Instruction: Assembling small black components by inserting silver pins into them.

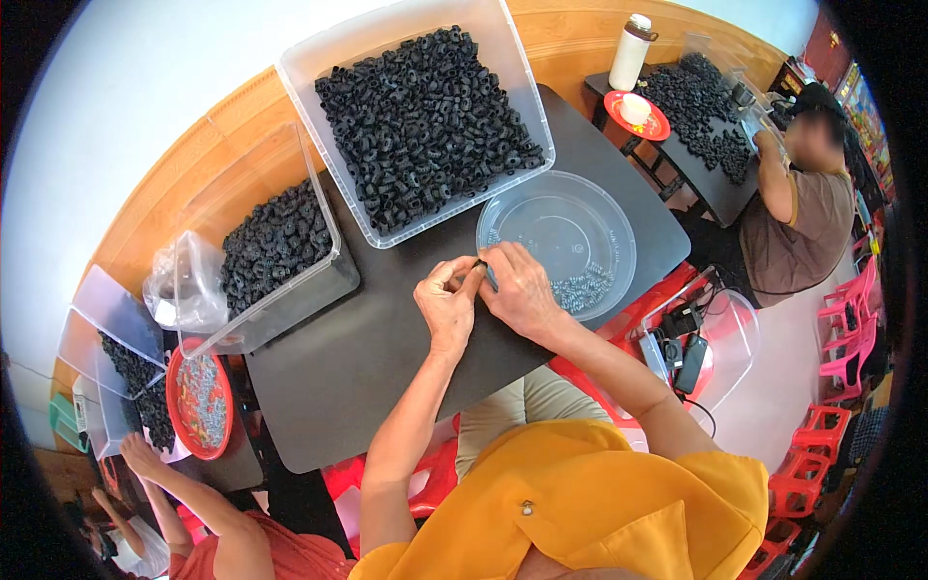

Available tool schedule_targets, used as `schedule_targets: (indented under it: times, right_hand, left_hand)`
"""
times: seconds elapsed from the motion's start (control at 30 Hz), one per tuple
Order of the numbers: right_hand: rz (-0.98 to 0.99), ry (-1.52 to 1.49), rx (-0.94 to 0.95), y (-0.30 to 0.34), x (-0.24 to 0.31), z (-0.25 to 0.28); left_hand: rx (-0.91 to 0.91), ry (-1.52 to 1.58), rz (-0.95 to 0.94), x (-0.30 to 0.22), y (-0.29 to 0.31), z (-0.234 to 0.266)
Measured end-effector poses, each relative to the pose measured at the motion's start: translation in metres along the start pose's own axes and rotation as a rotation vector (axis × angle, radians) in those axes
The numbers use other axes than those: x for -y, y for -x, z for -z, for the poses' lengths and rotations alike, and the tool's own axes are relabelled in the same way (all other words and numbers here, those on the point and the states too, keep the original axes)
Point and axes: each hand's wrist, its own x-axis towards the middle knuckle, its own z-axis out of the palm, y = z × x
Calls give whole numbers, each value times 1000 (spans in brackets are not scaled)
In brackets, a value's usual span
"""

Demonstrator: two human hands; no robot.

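Over the dark table, a small black plastic part (480, 263) shows between my fingertips. My left hand (449, 302) pinches it with thumb and fingers. Curled against it from the other side is my right hand (525, 293), its fingers closed on the same part; anything smaller inside that grip is hidden. Just beyond my right hand lies a shallow round clear tray (541, 208) with small silvery metal pieces (585, 288) gathered on its near and right side. Past my hands, a large translucent bin (530, 106) holds a deep heap of small black plastic parts (425, 126).
Another clear bin (280, 324) of black parts stands left, beside a plastic bag (193, 280). Further left is a red basin (174, 406) of small pieces, near a person's arm (184, 483). Right are a box of chargers (691, 358) and a seated co-worker (797, 213).
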Motion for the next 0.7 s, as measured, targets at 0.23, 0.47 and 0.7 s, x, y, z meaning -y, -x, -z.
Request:
schedule_targets:
  times: [0.23,0.47,0.7]
  right_hand:
    - [25,-48,-5,-3,-5,4]
    - [18,-22,36,-1,-1,9]
    - [45,20,71,-2,8,11]
  left_hand:
    - [85,115,97,5,-7,4]
    - [216,101,246,-3,-12,9]
    - [281,51,129,4,-12,10]
